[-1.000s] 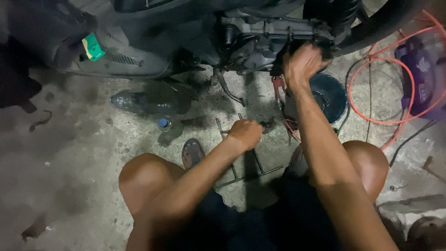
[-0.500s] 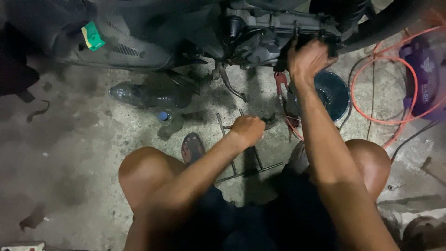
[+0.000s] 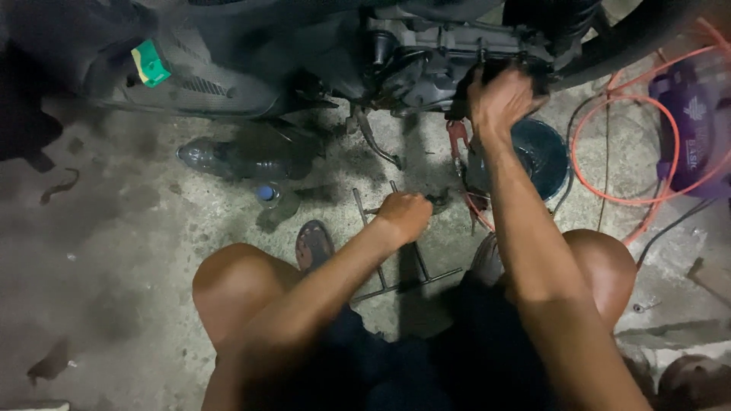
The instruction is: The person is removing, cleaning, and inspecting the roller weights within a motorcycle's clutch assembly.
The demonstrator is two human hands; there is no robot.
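**Both hands at the underside of the motorbike engine**

I am looking down over two bare knees at a concrete floor (image 3: 114, 251), and I am seeing the right hand (image 3: 499, 95) reaching up against the dark engine block (image 3: 426, 61) of the motorbike. Its fingers are curling in tight, pressing on something at the engine's lower edge — what exactly they are closing on I cannot tell, since the hand is covering it. Just below and to the right of that hand, a round dark drain pan (image 3: 544, 148) is sitting on the floor.

The left hand (image 3: 403, 215) is hanging lower, near the middle of the view, balled into a fist around a thin metal tool (image 3: 373, 211) whose end is poking out on the hand's left side. Beneath that fist, long metal rods (image 3: 381, 266) are lying crossed on the concrete, running back between the knees.

A red-handled pair of pliers (image 3: 457, 137) is lying between the two hands — just beside the pan. To the left, a clear plastic bottle (image 3: 209, 157) is lying on its side under the bike's bodywork, and a small blue cap (image 3: 266, 193) is resting near it. A coil of orange cable (image 3: 617, 152) is looping on the right, beside a purple bag (image 3: 697, 129). A sandalled foot (image 3: 314, 245) is showing by the left knee.
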